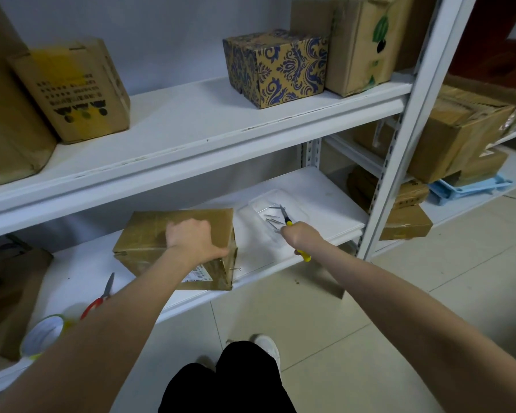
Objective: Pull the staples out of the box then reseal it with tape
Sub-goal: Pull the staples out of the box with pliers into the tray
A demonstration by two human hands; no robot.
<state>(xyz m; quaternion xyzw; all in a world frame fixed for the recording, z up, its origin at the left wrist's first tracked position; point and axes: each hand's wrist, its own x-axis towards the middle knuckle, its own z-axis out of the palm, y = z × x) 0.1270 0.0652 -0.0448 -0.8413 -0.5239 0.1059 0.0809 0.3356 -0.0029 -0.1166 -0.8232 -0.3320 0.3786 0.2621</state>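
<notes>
Hands busy: left hand (191,238) grips box (149,234), right hand (299,235) grips yellow-handled tool (285,216) over tray (258,201).

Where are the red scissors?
In the head view, the red scissors lie on the lower shelf, low on the left, between the box and the tape roll.

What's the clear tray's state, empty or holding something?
Not empty: several metal pins lie in the clear tray, under the tip of the yellow-handled tool the right hand grips.
</notes>
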